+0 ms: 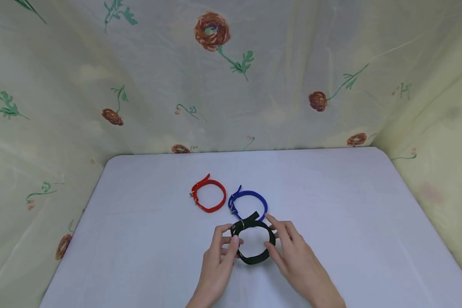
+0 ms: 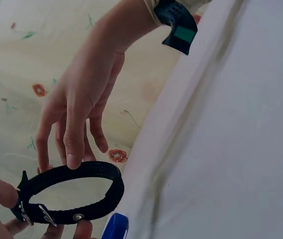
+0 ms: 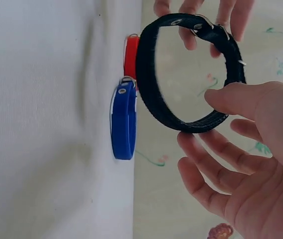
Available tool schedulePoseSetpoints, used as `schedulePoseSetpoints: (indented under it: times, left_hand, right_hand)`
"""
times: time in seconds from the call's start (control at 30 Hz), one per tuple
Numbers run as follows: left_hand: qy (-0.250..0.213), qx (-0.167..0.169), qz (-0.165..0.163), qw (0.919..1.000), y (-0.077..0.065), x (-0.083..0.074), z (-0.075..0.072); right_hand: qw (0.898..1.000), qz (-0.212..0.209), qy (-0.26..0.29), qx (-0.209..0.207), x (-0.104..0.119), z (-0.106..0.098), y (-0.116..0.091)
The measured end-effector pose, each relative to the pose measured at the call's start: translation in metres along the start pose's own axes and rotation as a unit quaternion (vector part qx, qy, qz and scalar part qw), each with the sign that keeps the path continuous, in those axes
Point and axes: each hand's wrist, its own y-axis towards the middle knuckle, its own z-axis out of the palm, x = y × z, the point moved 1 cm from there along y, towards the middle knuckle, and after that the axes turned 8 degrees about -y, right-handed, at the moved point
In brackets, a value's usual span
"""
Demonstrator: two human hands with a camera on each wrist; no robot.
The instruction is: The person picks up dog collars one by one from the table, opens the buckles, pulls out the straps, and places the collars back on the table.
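Note:
Both hands hold a black buckled collar point(image 1: 255, 260), fastened into a loop, above the front middle of the table. My left hand point(image 1: 217, 263) grips its buckle side, thumb at the inner face and fingers outside. With thumb inside the loop and fingers along the outer face, my right hand point(image 1: 298, 254) pinches the opposite side. Metal buckle parts and an eyelet point(image 2: 78, 217) show in the left wrist view. Just beyond the black collar lies a blue collar point(image 1: 252, 193), overlapped by it in the head view. Left of that is a red collar point(image 1: 217, 208). Both are buckled into loops.
The white-covered table point(image 1: 138, 231) has rounded far corners. A curtain point(image 1: 277, 107) with a flower print hangs behind it and along both sides. In the left wrist view, a dark band point(image 2: 178, 25) sits around the right wrist.

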Motion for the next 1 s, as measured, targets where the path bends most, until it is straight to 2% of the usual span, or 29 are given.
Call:
schedulePoseSetpoints:
  times: [0.13,0.23,0.37,0.5,0.63,0.87,1.0]
  left_hand:
    - [0.073,-0.036,0.030,0.9962,0.000,0.000,-0.002]
    - [0.120,-0.058,0.050,0.9898,-0.001,0.000,-0.004]
    - [0.177,-0.061,0.085,0.9785,-0.003,-0.003,-0.008]
    - [0.226,-0.059,0.131,0.9635,-0.005,-0.004,-0.011]
    - [0.256,-0.072,0.173,0.9484,-0.008,-0.004,-0.013]
    - [0.288,-0.071,0.205,0.9327,-0.010,-0.006,-0.015]
    - [0.306,-0.082,0.225,0.9213,-0.011,-0.008,-0.016]
  right_hand:
    - [1.000,-0.001,0.008,0.001,0.003,0.002,0.000]
    - [1.000,0.000,0.001,0.004,0.003,0.002,-0.001]
    - [1.000,-0.013,-0.006,-0.004,0.003,0.001,-0.001]
    - [0.999,-0.030,-0.007,-0.012,0.005,0.000,0.001]
    - [0.999,-0.035,0.001,-0.016,0.007,-0.001,0.002]
    - [0.997,-0.074,0.034,0.001,0.014,-0.002,0.007]
    - [0.994,-0.105,0.037,0.005,0.019,-0.004,0.012]
